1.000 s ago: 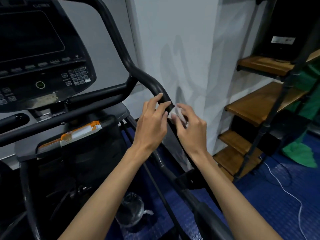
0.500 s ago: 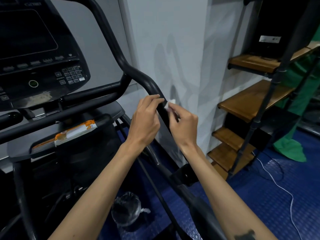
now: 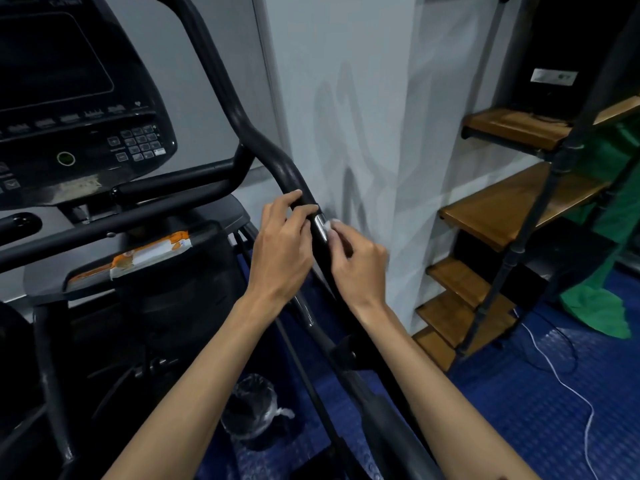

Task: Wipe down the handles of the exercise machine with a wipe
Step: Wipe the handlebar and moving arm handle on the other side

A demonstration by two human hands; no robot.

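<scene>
handle (image 3: 273, 157): black curved bar, running from top centre of the frame down to centre, a shiny metal band at mid-frame.
wipe (image 3: 333, 227): small white scrap, pressed against the handle's right side, mid-frame.

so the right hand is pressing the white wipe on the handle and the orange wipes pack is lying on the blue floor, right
Not quite. The right hand does press the white wipe against the handle, but the orange wipes pack is not on the blue floor. The head view shows it lying on the machine's ledge below the console, left of the left hand.
</scene>
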